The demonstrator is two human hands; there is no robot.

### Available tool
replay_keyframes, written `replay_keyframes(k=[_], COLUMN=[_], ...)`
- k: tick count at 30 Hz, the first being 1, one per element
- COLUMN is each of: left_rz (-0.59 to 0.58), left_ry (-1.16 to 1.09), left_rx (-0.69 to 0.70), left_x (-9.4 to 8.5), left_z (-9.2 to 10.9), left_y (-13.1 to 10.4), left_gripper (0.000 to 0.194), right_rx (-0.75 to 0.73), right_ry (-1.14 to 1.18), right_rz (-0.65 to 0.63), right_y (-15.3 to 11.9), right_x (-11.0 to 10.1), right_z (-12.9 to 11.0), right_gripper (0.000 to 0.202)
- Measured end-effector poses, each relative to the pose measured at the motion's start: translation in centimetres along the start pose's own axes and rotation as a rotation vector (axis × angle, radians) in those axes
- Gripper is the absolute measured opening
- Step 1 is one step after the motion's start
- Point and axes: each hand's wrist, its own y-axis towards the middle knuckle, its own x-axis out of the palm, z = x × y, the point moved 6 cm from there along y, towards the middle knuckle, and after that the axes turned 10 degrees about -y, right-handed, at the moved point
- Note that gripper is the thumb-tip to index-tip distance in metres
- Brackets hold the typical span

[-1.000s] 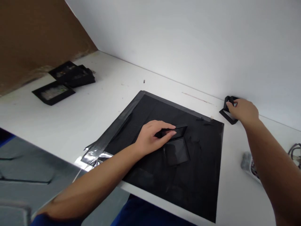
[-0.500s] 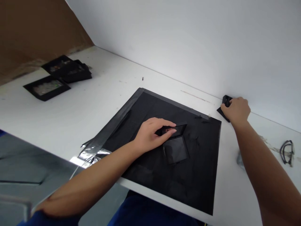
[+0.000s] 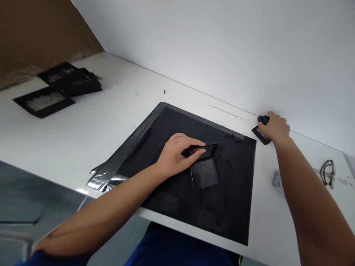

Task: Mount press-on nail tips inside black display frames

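Head view: we see our left hand (image 3: 175,154) with thumb and forefinger pinched on the raised lid (image 3: 210,150) of a black case (image 3: 205,174). The case lies open on a black mat (image 3: 227,218), its flat base just to the right of and below those fingertips, the lid tilted up from it. Our right hand (image 3: 275,128) is well apart from the left, beyond the mat's far right corner and close to the white wall (image 3: 222,48). Its fingers curl over a small black block (image 3: 260,119) and a black frame (image 3: 260,137); the palm hides much of both, so we cannot tell whether it grips either one. Far to the left of our left hand, a heap of black frames (image 3: 81,84) sits on the white table (image 3: 116,114), with another black tray (image 3: 46,102) just beside it, nearer us.
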Motion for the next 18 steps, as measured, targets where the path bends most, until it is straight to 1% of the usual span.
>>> replay_keyframes(k=[2,5,7,10,13,18], left_rz=[-0.014,-0.046,-0.063,-0.070,-0.068,-0.086], left_ry=[-0.005,-0.016,-0.019,-0.022,-0.019,-0.011], left_rx=[-0.007,-0.015,-0.020,-0.018,-0.011,-0.017], left_x=[0.1,0.3,0.4,0.3,0.2,0.3], left_z=[0.0,0.0,0.1,0.3,0.4,0.2], left_y=[-0.1,-0.1,-0.1,0.0,0.0,0.0], left_gripper=[0.012,0.012,0.013,0.013,0.013,0.014], right_rx=[-0.005,0.027,0.024,-0.037,-0.102,-0.188], right_ry=[-0.017,-0.029,-0.023,-0.023,-0.040,-0.065], right_rz=[-0.001,-0.015,-0.039,-0.104,-0.174,-0.275], right_y=[-1.0,-2.6,-3.6,-4.4,-4.4,-2.9], right_x=[0.2,0.8,1.1,1.4,1.1,0.8], right_z=[-0.2,-0.2,-0.1,0.1,0.5,1.0], right_gripper=[0.053,0.062,0.072,0.092,0.106,0.112])
